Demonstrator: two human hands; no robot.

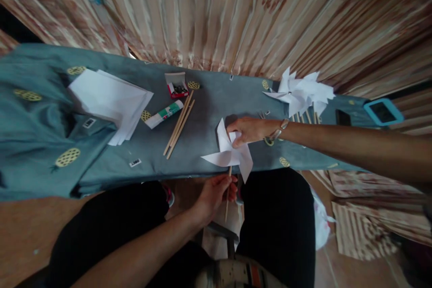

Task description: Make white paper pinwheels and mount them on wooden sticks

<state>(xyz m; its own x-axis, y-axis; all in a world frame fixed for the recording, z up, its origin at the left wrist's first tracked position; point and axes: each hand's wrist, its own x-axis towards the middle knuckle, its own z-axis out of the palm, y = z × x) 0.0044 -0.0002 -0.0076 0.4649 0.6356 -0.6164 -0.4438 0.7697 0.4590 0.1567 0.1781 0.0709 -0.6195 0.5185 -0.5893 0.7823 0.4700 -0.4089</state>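
Note:
A white paper pinwheel is held over the table's near edge, its folded blades spread out. Its thin wooden stick points down towards my lap. The fingers of my left hand pinch the stick just below the blades. From the right, my right hand reaches over the pinwheel and grips the paper near its middle, where the fingers cover the centre. Behind my right wrist lies a pair of scissors, partly hidden by the arm.
Left lie white paper sheets, a glue tube, several wooden sticks and an open red box of small metal pieces. Finished pinwheels, a dark phone and a blue-framed device are right. A curtain hangs behind.

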